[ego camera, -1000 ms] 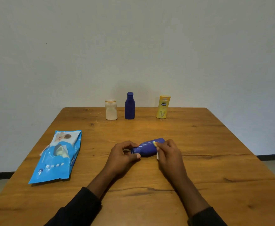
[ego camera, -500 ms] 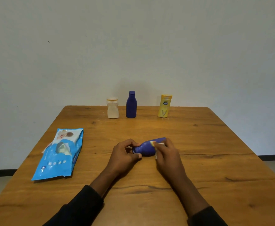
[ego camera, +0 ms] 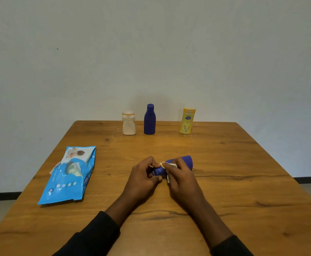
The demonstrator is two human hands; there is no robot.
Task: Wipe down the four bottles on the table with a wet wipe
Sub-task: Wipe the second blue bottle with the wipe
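Hand R point(ego camera: 180, 174) w/ wipe point(ego camera: 171, 165) on blue bottle point(ego camera: 185, 160)

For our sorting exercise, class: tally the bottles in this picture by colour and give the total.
Blue bottles: 2, one standing, one lying in the hands
White bottle: 1
Yellow bottle: 1
Total: 4
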